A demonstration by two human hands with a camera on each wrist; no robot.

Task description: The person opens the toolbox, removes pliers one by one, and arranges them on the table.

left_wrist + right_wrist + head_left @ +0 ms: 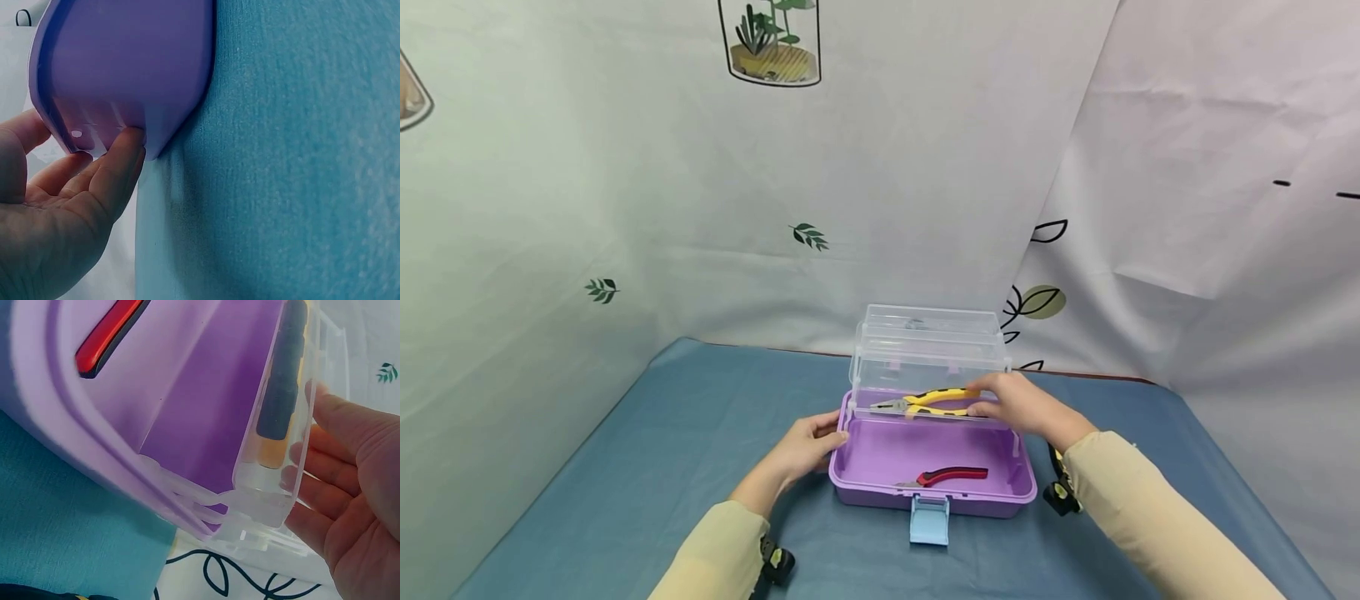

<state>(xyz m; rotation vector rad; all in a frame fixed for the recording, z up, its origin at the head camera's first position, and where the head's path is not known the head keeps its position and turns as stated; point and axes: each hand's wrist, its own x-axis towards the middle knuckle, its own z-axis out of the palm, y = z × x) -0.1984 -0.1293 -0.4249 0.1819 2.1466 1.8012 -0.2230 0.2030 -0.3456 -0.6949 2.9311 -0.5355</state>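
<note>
A purple toolbox (895,454) stands on the cloth with its clear lid (932,333) raised. My left hand (805,450) grips its left end, thumb at the rim and fingers against the outer wall, as the left wrist view (112,169) shows. Yellow-and-black pliers (936,400) lie along the clear tray (250,478) at the back, jaws to the left. My right hand (1018,404) is at their handle ends, thumb and fingers apart; in the right wrist view its fingertips show beside the clear tray wall. Red-handled pliers (953,473) lie on the toolbox floor.
A light blue latch (929,521) hangs down at the toolbox front. Blue cloth (647,483) covers the table, and a printed white curtain (925,167) rises behind it. Dark wrist straps with cameras (1060,497) sit at both sleeves.
</note>
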